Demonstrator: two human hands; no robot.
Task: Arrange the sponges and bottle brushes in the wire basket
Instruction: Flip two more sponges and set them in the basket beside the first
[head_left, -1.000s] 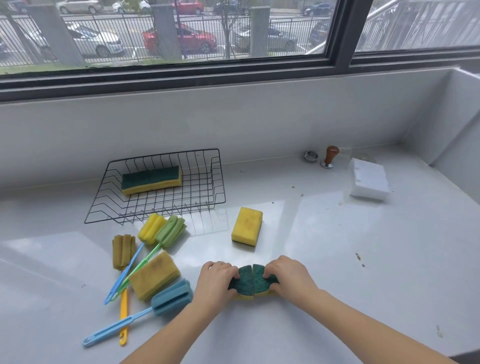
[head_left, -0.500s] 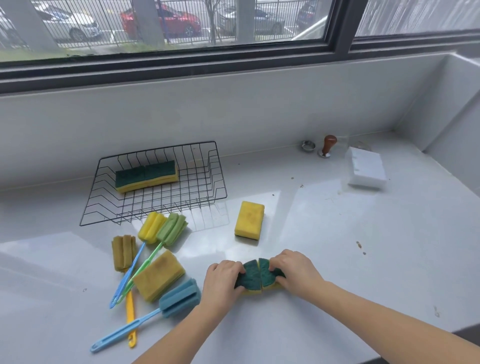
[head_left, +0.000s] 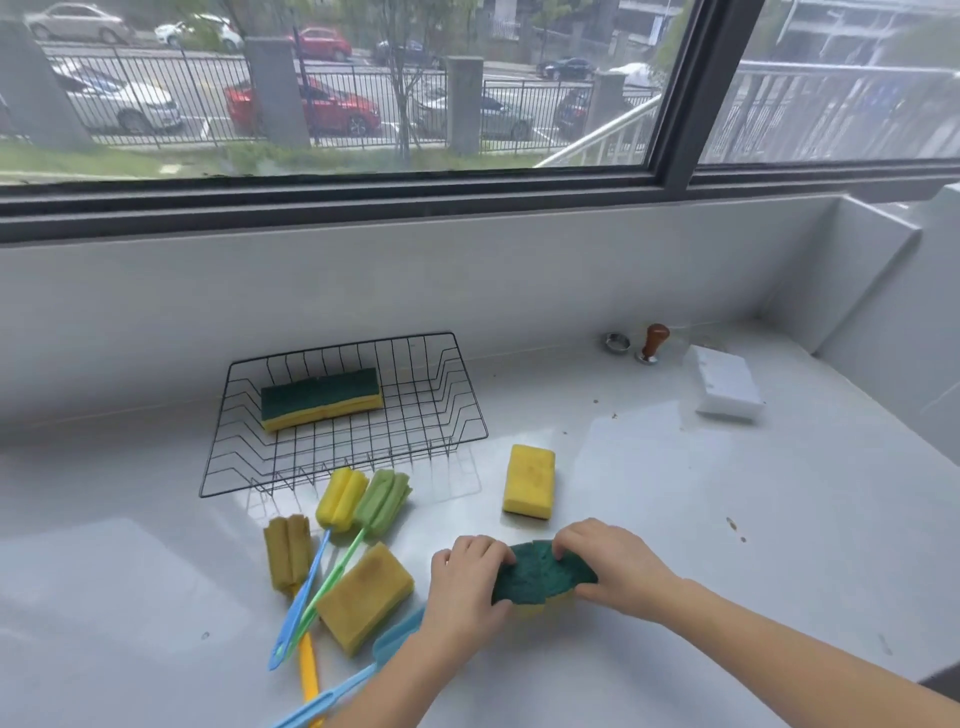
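Observation:
My left hand (head_left: 465, 582) and my right hand (head_left: 608, 566) grip two green-topped yellow sponges (head_left: 543, 577) pressed side by side on the counter. The black wire basket (head_left: 457, 410) stands behind, with a long green-and-yellow sponge (head_left: 321, 397) inside. In front of it lie three sponge-headed bottle brushes: a yellow head (head_left: 341, 499), a green head (head_left: 383, 501) and an ochre head (head_left: 287, 556). A worn yellow sponge (head_left: 366, 597) lies on their handles. A blue brush (head_left: 395, 639) is partly hidden by my left arm. Another yellow sponge (head_left: 529, 480) lies alone.
A white block sponge (head_left: 724, 382) sits at the back right, next to a wooden-knobbed tamper (head_left: 652, 343) and a small metal ring (head_left: 616, 342). A grey wall with a window rises behind the counter, and a side wall closes the right end.
The two green sponge halves are now pressed closer together and tilted up in my hands. The view has tilted upward, showing more of the window.

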